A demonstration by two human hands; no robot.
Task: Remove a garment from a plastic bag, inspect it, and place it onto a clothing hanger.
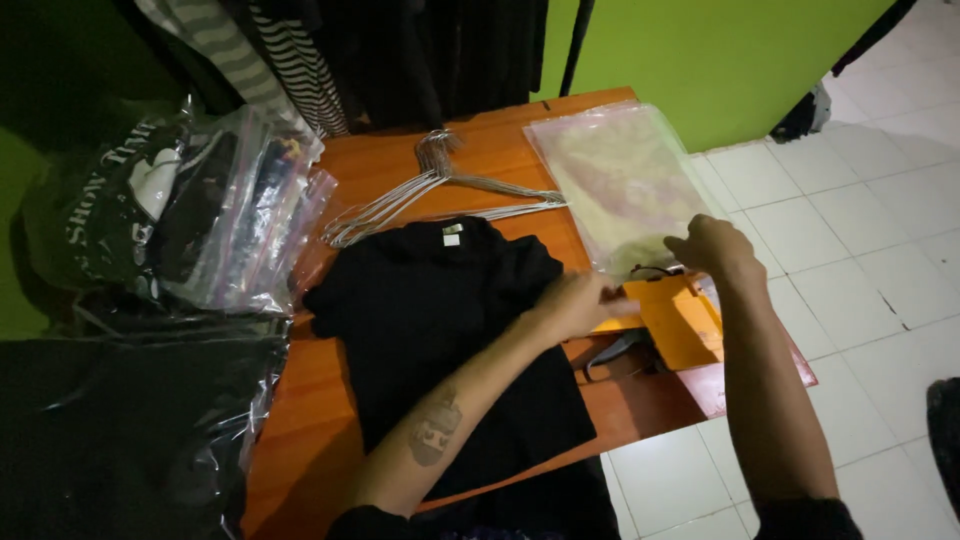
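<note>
A black shirt (440, 320) lies flat on an orange wooden table (320, 400), collar tag toward the far side. My left hand (578, 300) rests at the shirt's right edge, fingers closed on the edge of an orange card or envelope (675, 320). My right hand (715, 248) pinches the near edge of a clear plastic bag (620, 180) with pale fabric inside, lying at the table's far right corner.
Wire hangers (440, 185) lie behind the shirt. Bagged dark garments (215, 215) stack at the left, and black plastic-wrapped clothing (130, 430) covers the near left. Striped and dark clothes hang at the back. White floor tiles (860, 250) lie to the right, with a green wall (720, 50).
</note>
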